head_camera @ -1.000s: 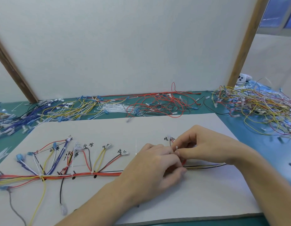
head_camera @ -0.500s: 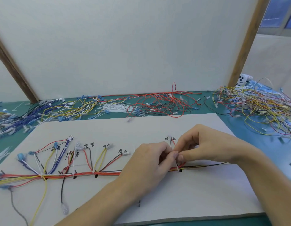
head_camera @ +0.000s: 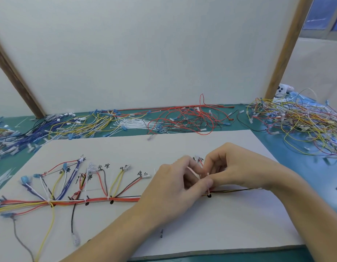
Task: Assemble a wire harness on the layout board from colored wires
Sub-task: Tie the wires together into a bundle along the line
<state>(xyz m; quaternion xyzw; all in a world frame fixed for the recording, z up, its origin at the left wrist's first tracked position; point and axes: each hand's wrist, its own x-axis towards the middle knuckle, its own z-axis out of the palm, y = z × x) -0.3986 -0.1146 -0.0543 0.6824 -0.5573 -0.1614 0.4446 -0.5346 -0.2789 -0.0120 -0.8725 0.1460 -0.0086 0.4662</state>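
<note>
Tying thin white cable tie (head_camera: 208,183) round red-orange wire bundle (head_camera: 99,201), frame centre.
L hand (head_camera: 175,188) & R hand (head_camera: 237,167) fingers pinched on tie; next: pull snug w/o shifting wires.

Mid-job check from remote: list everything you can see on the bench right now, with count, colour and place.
White layout board: one, lies flat at front centre, black handwritten marks on it.
Bundled wire harness: one, mostly red, yellow and blue wires, runs along the board's left half with branches fanning upward.
Thin white cable tie: one, around the harness trunk between the hands.
Loose wire piles: blue and yellow back left, red back centre, mixed yellow and red right.
White cable tie bundle: one, back centre.
Green mat: under everything.
White backboard: one, wooden struts on either side.
Left hand: pinches the tie.
Right hand: pinches the tie's end.
</note>
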